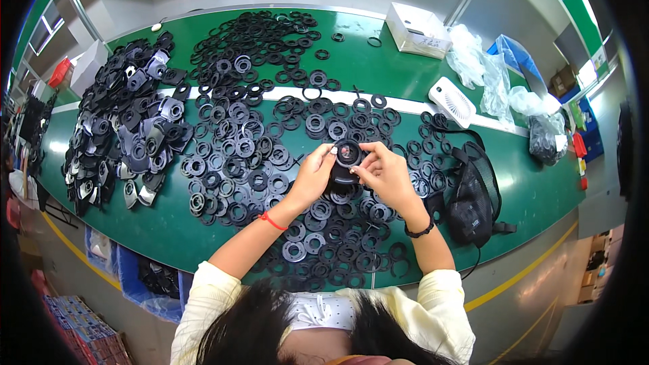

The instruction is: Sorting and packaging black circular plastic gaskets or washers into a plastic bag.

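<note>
Between my hands, above the middle of the green table, is a black plastic part with a round ring (348, 153) at its top and a flat body below it. My left hand (316, 167) grips the ring's left side, with the thumb near its rim. On the right side, my right hand (387, 172) pinches the rim between thumb and fingers. Whether the ring is a separate piece from the body, I cannot tell. Under and around my hands lie many loose black rings (314, 211), some flat and some overlapping.
A heap of black and grey molded parts (128, 122) covers the table's left. More black rings (250, 40) are piled at the back. On the right are a black mesh bag (475, 196), a white handheld fan (451, 102), clear plastic bags (497, 84) and a white box (416, 30).
</note>
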Demonstrator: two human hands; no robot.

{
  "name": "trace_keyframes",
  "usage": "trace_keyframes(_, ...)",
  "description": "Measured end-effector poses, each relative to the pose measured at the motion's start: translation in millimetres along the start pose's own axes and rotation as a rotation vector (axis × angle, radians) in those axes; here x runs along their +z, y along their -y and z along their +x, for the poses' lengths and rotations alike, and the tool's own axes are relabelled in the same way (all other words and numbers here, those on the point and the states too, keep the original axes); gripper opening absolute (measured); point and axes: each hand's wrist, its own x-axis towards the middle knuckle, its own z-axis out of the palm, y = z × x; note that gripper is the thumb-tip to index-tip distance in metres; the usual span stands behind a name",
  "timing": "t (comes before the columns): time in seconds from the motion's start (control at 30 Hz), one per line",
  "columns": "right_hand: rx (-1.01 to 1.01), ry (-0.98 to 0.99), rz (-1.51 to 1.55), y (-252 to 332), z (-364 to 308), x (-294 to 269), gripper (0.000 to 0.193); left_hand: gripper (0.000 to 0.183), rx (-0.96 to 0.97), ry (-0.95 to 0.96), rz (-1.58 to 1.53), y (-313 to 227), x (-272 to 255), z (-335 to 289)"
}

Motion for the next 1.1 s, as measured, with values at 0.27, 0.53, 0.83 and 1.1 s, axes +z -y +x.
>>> trace_keyframes(0.27,-0.171,-0.07,-0.334,-9.4,0.3,2.2,0.044,0.022,0.098,-0.04,0.337,9.6,-1.4,-0.2)
trace_keyframes(0.53,-0.16,-0.044,-0.519,0.1,-4.7,1.7,0.047,0.025,0.169,-0.051,0.384,-5.8,5.7,-4.0)
trace_keyframes(0.83,-0.208,-0.089,-0.39,7.5,1.7,-6.1,0.032,0.015,0.226,0.054,0.621,-16.5,7.6,-8.2)
trace_keyframes(1.1,-0.13,0.044,-0.238,1.6,5.4,-11.7,0.011,0.018,0.27,0.085,0.593,-12.0,9.9,-11.7)
